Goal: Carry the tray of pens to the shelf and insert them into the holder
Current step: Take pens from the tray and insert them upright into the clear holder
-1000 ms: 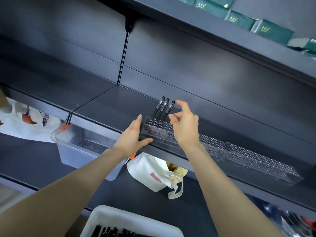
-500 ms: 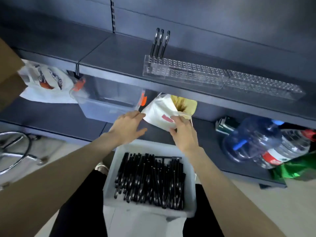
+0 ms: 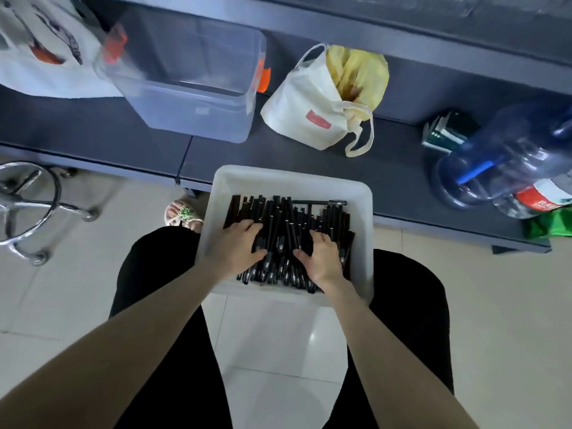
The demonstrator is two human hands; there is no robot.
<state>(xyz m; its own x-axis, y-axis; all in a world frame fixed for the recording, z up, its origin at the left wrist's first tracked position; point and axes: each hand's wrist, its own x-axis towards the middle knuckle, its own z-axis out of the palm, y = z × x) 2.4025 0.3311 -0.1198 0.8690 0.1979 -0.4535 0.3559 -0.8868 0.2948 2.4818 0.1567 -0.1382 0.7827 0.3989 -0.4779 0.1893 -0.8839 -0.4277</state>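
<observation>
The white tray [image 3: 291, 178] rests on the seated person's lap, its far end against the low shelf [image 3: 387, 181], full of black pens [image 3: 278, 218]. Both hands lie on the heap. The left hand [image 3: 238, 246] and right hand [image 3: 322, 258] have thumbs out and fingertips sunk among the pens, so I cannot tell whether either grips one. Beyond, on the shelf, stand a clear bin [image 3: 192, 88], a white cloth bag [image 3: 309, 109] and a blue water bottle [image 3: 495, 162].

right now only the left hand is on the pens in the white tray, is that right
No, both are: the head view shows the left hand and the right hand on the pens in the white tray.
</observation>
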